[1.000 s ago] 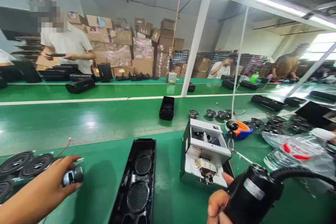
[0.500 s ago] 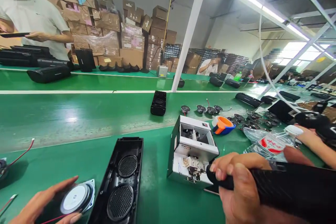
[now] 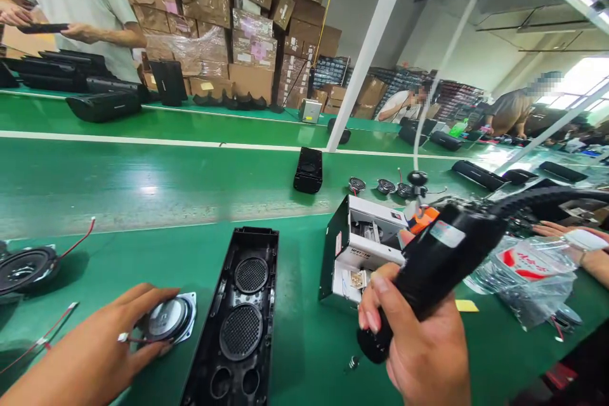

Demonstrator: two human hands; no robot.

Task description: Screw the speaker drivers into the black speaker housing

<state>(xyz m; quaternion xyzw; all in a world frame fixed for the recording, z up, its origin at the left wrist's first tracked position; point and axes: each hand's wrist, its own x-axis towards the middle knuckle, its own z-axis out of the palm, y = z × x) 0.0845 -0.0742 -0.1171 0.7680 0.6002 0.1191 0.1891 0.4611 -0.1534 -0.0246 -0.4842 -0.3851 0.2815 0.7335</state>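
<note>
My left hand (image 3: 102, 346) holds a small speaker driver (image 3: 169, 320) with a silver back, resting on the green bench just left of the open black speaker housing (image 3: 238, 323). Two round mesh grilles show inside that housing. My right hand (image 3: 419, 349) grips a black electric screwdriver (image 3: 428, 266), its tip pointing down near a white screw feeder box (image 3: 364, 250). A thick black cable runs from the screwdriver to the right.
A loose speaker driver (image 3: 26, 266) with red wire lies at far left. More drivers (image 3: 385, 187), a black housing (image 3: 308, 170), an orange-blue cup (image 3: 423, 219) and a plastic bag (image 3: 528, 273) lie beyond. Another person's hand (image 3: 554, 229) reaches in at right. Workers stand behind the conveyor (image 3: 143, 184).
My right hand has tilted the screwdriver up, away from the feeder box. My left hand has brought the driver nearer the housing.
</note>
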